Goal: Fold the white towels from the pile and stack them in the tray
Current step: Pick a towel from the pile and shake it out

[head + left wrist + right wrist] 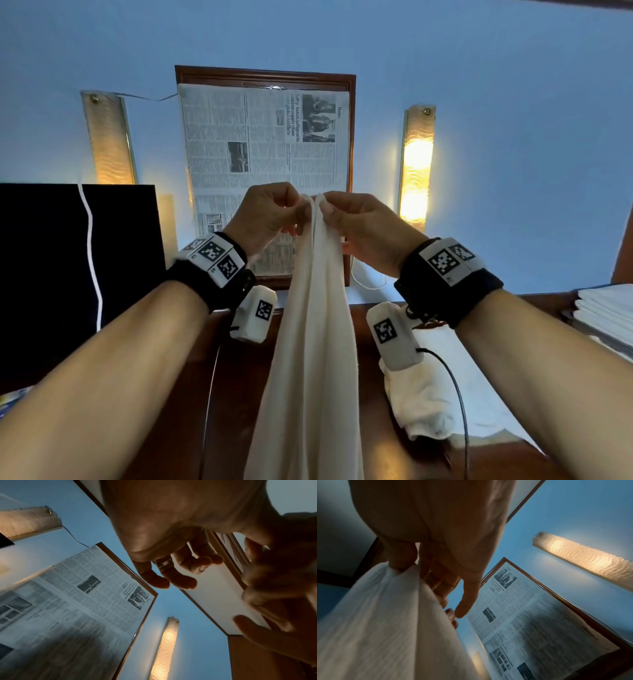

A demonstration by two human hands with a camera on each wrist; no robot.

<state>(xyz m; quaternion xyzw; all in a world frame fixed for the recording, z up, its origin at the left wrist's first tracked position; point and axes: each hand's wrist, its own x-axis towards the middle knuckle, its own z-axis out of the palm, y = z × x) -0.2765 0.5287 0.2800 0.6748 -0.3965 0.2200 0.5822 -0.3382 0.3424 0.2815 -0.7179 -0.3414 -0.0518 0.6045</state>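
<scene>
both hands, the left hand (265, 214) and right hand (363, 222), are pinched on the towel (311, 342) top, where a corner could be dropped if either pinch were loosened, spoiling the fold.

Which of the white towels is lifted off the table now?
The long towel hanging between both hands; the crumpled towel to its right lies on the table, and the folded stack rests far right.

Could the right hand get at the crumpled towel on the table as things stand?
Probably not yet. The right hand is raised and pinching the top edge of the hanging towel together with the left hand. The crumpled towel lies uncovered below the right wrist, so the way looks free once that grip lets go.
</scene>
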